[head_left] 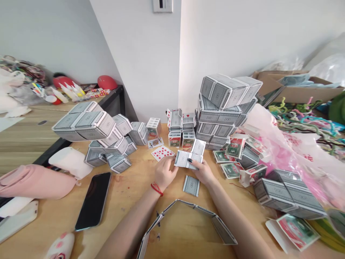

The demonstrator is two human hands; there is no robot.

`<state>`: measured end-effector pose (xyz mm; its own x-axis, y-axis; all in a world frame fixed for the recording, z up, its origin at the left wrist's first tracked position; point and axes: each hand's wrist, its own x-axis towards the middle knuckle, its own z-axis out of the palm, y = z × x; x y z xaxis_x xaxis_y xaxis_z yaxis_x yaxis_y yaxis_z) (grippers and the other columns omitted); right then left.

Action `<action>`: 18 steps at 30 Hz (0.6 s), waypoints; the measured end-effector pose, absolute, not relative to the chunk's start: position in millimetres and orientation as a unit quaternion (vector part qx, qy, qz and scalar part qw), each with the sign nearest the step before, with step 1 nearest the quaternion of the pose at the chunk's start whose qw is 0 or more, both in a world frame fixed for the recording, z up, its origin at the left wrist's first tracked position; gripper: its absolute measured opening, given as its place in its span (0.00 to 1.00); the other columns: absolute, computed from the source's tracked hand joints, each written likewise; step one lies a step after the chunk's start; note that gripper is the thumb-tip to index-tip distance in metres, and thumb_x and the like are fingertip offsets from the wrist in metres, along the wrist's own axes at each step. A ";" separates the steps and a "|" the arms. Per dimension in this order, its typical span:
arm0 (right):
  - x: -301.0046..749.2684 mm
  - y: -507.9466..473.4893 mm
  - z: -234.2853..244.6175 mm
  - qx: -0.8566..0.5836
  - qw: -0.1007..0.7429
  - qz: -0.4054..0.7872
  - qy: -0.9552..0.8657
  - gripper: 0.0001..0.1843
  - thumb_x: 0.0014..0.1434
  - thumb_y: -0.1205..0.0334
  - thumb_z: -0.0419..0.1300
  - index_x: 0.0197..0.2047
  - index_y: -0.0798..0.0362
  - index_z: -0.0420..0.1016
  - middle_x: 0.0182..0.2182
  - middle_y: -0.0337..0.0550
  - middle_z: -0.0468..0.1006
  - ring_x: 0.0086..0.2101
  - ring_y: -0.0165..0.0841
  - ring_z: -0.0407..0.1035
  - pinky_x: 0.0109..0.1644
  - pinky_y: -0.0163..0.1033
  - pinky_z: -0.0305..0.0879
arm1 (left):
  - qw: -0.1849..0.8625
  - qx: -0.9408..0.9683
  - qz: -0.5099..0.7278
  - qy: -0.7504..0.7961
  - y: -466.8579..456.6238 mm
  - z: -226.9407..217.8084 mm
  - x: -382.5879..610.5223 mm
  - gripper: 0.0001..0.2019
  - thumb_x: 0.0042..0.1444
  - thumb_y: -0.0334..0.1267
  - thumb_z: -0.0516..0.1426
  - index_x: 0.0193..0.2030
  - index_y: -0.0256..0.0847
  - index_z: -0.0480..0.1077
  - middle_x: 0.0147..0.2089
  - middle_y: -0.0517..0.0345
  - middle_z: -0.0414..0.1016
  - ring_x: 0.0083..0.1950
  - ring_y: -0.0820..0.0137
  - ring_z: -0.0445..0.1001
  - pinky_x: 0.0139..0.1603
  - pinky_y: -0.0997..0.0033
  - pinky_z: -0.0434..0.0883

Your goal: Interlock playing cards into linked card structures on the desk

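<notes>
Between my hands are grey-backed playing cards (182, 158), folded and joined at an angle, with one card standing up at the back. My left hand (165, 173) closes on their left end; a red string bracelet circles that wrist. My right hand (202, 172) grips the right side, its dark-nailed thumb pressed on top. Just below lies a single folded card (191, 185) on the wooden table (126, 201). Nearer to me, a chain of joined cards (185, 204) stands on edge in an open arch between my forearms. Beyond my left hand lie face-up cards (162, 153).
Folded-card blocks are stacked in a tall tower (219, 118) at right and a leaning pile (91, 126) at left. Card boxes (231, 169) lie to the right, near another block (285, 194). A black phone (94, 201) and pink roll (37, 181) are at left.
</notes>
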<state>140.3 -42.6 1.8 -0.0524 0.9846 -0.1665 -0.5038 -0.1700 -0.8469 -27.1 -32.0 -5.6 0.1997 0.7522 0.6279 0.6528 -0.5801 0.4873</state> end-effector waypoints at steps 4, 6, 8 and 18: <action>142.9 -43.5 2.8 -0.354 0.560 0.700 -0.268 0.23 0.41 0.58 0.67 0.42 0.54 0.73 0.43 0.48 0.76 0.44 0.46 0.70 0.45 0.51 0.67 | 0.055 0.787 0.449 0.420 -29.5 2.4 -26.5 0.07 0.50 0.30 0.53 0.37 0.41 0.69 0.38 0.54 0.75 0.44 0.66 0.72 0.48 0.64 0.68; 144.5 -43.5 3.3 -0.333 0.560 0.713 -0.260 0.23 0.42 0.59 0.66 0.43 0.54 0.72 0.44 0.48 0.76 0.45 0.47 0.69 0.45 0.53 0.68 | 0.060 0.782 0.458 0.418 -27.7 3.7 -26.7 0.07 0.51 0.28 0.52 0.35 0.42 0.69 0.38 0.55 0.75 0.44 0.67 0.71 0.49 0.63 0.68; 145.8 -42.9 2.9 -0.328 0.563 0.715 -0.254 0.22 0.42 0.60 0.66 0.43 0.53 0.72 0.44 0.48 0.75 0.45 0.47 0.69 0.45 0.54 0.68 | 0.068 0.775 0.461 0.427 -26.0 2.5 -27.1 0.08 0.51 0.27 0.51 0.34 0.42 0.69 0.38 0.55 0.74 0.45 0.67 0.71 0.49 0.62 0.68; 142.1 -37.2 -6.3 -0.413 0.592 0.640 -0.264 0.19 0.39 0.59 0.68 0.37 0.54 0.75 0.39 0.46 0.78 0.42 0.42 0.71 0.46 0.45 0.68 | 0.155 0.779 0.465 0.391 -27.2 0.0 -30.7 0.14 0.43 0.26 0.49 0.38 0.40 0.66 0.46 0.50 0.67 0.51 0.62 0.64 0.55 0.56 0.62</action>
<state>142.1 -37.2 -6.3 0.0421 0.9755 -0.2160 -0.5401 -0.1597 -0.8263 -30.7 -27.2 0.0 0.2614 0.7534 0.6033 0.4645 -0.6461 0.6056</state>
